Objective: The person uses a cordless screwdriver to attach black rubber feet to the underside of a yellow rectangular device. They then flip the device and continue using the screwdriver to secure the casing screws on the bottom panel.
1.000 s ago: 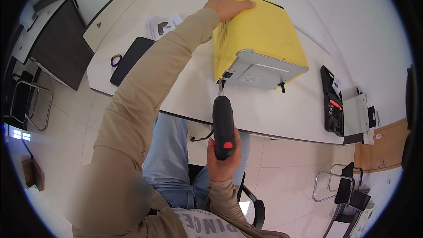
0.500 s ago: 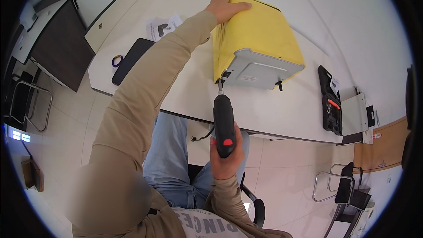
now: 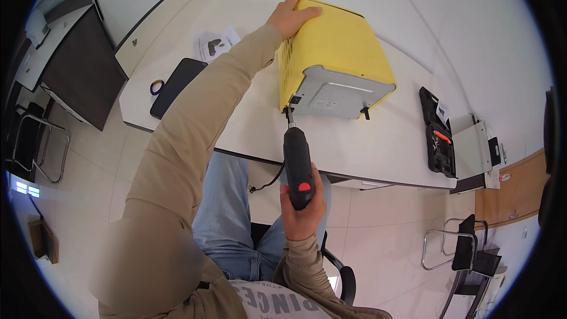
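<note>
A yellow metal appliance housing [image 3: 336,41] lies on its side on the white table, its grey base plate [image 3: 336,94] turned toward me. My left hand [image 3: 291,18] grips its far left edge, thumb over the top face and fingers spread along the edge. In my right hand [image 3: 304,212] is a black cordless screwdriver [image 3: 297,159] with a red button, my fingers wrapped round its handle. Its bit meets a small black foot [image 3: 287,110] at the lower left corner of the base. Another black foot [image 3: 365,113] sticks out at the right corner. The bit's tip is too small to make out.
A black tool case [image 3: 440,142] lies open at the table's right end. At left are a dark flat tablet-like slab [image 3: 177,87], a blue ring-shaped roll [image 3: 156,87] and a printed sheet [image 3: 214,44]. A black cord [image 3: 269,184] hangs below the table's front edge.
The whole view has shifted slightly, so the housing and table sit a little further left and lower. Both hands keep their hold, and the screwdriver bit stays at the same corner.
</note>
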A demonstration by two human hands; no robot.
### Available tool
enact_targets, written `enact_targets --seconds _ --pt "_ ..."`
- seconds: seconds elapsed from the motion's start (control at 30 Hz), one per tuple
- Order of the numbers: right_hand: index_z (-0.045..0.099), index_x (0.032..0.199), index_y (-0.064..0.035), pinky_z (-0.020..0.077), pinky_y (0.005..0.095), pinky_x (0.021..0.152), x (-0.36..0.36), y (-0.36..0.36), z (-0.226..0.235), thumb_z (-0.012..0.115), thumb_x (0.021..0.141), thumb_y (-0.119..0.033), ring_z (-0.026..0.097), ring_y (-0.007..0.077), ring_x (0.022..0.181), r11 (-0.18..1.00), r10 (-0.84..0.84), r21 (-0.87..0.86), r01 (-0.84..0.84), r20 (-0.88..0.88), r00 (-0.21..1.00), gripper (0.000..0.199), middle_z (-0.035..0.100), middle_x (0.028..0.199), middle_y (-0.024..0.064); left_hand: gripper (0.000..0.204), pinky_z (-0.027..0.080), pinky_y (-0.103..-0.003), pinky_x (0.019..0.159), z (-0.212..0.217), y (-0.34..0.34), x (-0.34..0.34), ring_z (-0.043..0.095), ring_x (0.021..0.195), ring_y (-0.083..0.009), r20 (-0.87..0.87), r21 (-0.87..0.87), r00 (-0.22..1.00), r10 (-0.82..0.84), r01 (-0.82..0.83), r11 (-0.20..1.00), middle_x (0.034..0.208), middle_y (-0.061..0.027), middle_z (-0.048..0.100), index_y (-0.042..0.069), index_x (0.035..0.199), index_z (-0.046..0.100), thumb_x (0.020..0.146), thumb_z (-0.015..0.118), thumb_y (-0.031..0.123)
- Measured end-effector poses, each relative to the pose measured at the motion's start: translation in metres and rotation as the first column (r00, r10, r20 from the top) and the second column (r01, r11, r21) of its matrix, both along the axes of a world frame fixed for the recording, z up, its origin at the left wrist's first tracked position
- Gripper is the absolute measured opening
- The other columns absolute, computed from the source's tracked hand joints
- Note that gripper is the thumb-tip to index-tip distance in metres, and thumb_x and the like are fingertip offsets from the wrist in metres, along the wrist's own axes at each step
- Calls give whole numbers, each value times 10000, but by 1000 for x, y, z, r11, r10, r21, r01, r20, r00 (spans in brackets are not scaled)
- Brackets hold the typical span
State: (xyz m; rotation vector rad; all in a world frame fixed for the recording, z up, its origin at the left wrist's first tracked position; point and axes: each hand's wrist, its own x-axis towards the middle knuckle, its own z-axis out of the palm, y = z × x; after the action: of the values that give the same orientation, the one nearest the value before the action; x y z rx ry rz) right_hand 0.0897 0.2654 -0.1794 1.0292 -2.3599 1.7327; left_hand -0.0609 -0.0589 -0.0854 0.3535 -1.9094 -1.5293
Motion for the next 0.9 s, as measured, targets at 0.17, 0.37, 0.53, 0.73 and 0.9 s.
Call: enact_targets --seconds 0.17,0.37,0.53,0.73,0.9 --pt "452 1351 25 515 295 754 0 4 -4 708 776 3 630 174 850 996 -19 -84 22 35 999 630 644 1043 146 625 457 -372 929 -17 21 33 554 1118 -259 -185 -93 900 395 -417 904 1253 -168 540 33 1323 479 864 625 430" --pt "426 1357 50 509 302 805 -26 28 -21 727 786 -31 629 194 921 963 -171 -177 204 187 967 650 630 1115 175 121 492 -278 681 -75 105 136 633 755 -160 -185 -279 931 314 -356 892 824 -56 653 17 914 620 823 686 62" --pt "432 1332 58 499 286 780 -64 29 -7 687 813 -12 620 169 831 892 -247 -339 298 186 951 583 654 971 137 157 499 -272 676 -81 136 141 626 730 -172 -231 -383 919 319 -387 839 838 -90 644 -6 909 621 780 710 -1" --pt "516 1119 31 472 249 522 -108 21 12 645 857 -20 538 99 614 822 -215 -475 315 255 943 297 622 895 96 210 516 -320 614 -82 144 124 643 689 -225 -197 -438 880 433 -474 764 815 -98 617 27 894 570 729 698 7" --pt "536 1094 43 459 275 481 -117 24 14 610 887 -61 528 119 540 796 -146 -531 290 298 944 243 622 909 111 213 540 -299 640 -84 150 118 650 669 -212 -160 -454 853 497 -510 730 795 -113 625 4 877 557 710 686 -19"
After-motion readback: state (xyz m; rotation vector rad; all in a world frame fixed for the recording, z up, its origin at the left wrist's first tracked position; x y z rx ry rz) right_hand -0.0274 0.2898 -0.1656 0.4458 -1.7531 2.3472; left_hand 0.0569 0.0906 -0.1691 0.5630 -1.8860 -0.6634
